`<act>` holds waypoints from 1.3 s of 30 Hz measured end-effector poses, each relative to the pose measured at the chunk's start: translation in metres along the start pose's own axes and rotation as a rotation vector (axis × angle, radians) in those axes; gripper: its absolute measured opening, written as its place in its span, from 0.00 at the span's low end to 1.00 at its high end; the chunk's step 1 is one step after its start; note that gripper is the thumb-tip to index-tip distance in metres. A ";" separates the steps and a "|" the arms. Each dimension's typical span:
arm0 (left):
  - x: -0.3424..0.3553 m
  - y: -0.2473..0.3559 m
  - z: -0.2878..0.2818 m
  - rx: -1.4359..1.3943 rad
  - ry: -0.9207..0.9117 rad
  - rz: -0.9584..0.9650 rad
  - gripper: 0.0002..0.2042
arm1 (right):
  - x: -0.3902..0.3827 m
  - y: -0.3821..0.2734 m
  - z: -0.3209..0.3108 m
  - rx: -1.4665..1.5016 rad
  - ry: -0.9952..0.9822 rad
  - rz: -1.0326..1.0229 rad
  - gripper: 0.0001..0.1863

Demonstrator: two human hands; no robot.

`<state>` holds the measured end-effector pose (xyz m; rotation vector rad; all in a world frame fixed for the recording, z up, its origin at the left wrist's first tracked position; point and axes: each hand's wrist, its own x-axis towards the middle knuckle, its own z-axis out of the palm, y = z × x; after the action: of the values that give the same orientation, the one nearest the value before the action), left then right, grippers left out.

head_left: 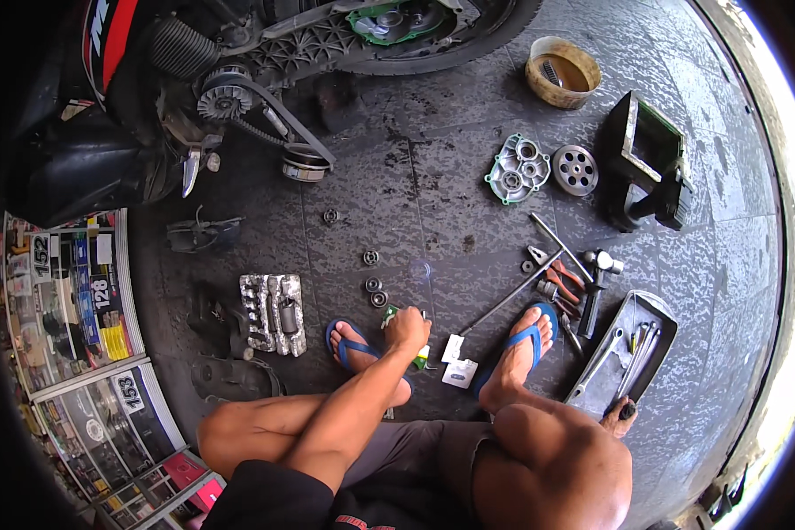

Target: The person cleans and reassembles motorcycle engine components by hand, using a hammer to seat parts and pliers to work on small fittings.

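Note:
My left hand (407,328) is closed on a small green packet (422,353) between my sandalled feet. A few small bearings (379,299) lie just above it, and two white packets (459,373) lie to its right. My right hand (616,425) grips a black object (627,410), possibly a tool handle, at the near end of a metal tray (633,309) holding wrenches. Pliers (567,278), a hammer (603,265) and a long T-handle wrench (512,294) lie beyond my right foot.
A partly dismantled scooter (265,53) fills the upper left. A glass display cabinet (71,353) borders the left. A foil-like parts tray (256,318) lies left of my feet. A casing cover (517,168), round plate (576,169), bowl (583,53) and black open container (631,124) sit upper right.

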<state>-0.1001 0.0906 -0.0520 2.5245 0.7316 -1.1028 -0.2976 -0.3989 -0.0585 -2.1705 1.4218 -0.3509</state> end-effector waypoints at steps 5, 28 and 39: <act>0.006 -0.002 0.014 -0.012 0.062 0.032 0.16 | 0.015 -0.022 -0.010 -0.254 0.087 0.088 0.25; -0.053 0.077 -0.072 -1.052 0.145 0.692 0.07 | -0.127 -0.334 0.114 -0.019 -1.438 -0.692 0.22; -0.056 0.060 -0.077 -0.593 0.116 0.692 0.08 | -0.105 -0.296 0.113 0.090 -1.116 -0.632 0.16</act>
<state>-0.0528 0.0567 0.0444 2.0609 0.1273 -0.4195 -0.0585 -0.1783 0.0166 -2.0829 0.1074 0.5257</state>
